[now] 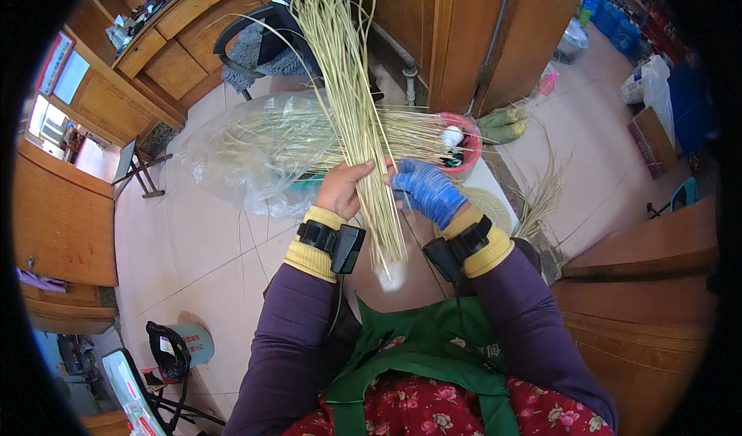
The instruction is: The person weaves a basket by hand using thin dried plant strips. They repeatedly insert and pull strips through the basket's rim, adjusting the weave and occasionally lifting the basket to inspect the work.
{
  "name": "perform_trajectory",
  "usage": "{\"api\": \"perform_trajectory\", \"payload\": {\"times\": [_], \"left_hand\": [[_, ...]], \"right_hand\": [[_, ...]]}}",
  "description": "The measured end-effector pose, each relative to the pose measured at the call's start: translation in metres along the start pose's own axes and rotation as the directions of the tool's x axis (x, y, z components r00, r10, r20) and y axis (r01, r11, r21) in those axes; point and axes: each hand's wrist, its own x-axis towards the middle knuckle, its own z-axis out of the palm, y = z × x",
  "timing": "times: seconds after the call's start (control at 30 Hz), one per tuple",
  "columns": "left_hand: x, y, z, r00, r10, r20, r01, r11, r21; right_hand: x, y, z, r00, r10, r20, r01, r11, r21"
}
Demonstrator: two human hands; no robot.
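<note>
A long bundle of dried straw stalks slants through the middle of the view. My bare left hand grips it from the left, thumb laid across the front. On the other side my right hand, in a blue striped knit glove with bare fingertips, has its fingers on the right edge of the stalks. A blurred white patch shows at the bundle's near end; I cannot tell what it is. Beyond my hands more straw lies across the floor, its left part inside a clear plastic bag.
A pink basin holds a white item. Near it are green gourds, a woven straw disc and loose straw. A black chair stands beyond; a bin and folding stool are at left.
</note>
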Motion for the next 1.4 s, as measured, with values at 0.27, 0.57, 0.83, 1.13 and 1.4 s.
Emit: {"api": "perform_trajectory", "payload": {"times": [0.27,0.57,0.83,1.13,1.4], "left_hand": [[0.004,0.002,-0.004,0.997,0.023,-0.079,-0.021,1.000,0.017],[0.009,-0.003,-0.007,0.980,0.027,-0.196,-0.026,1.000,0.008],[0.012,-0.014,-0.006,0.943,0.135,-0.304,-0.076,0.977,0.201],[0.012,-0.009,-0.008,0.884,0.286,-0.370,-0.191,0.943,0.271],[0.012,-0.013,0.002,0.902,0.292,-0.317,-0.211,0.941,0.266]], "right_hand": [[-0.004,-0.013,0.003,0.996,0.083,-0.018,-0.085,0.994,-0.072],[0.001,-0.008,-0.004,0.997,0.072,0.012,-0.071,0.996,-0.061],[-0.002,-0.012,0.000,0.991,0.132,-0.004,-0.132,0.991,0.012],[0.000,-0.013,-0.006,0.999,-0.015,-0.032,0.016,0.999,0.043],[0.004,-0.005,0.000,0.999,0.046,-0.012,-0.047,0.993,-0.104]]}}
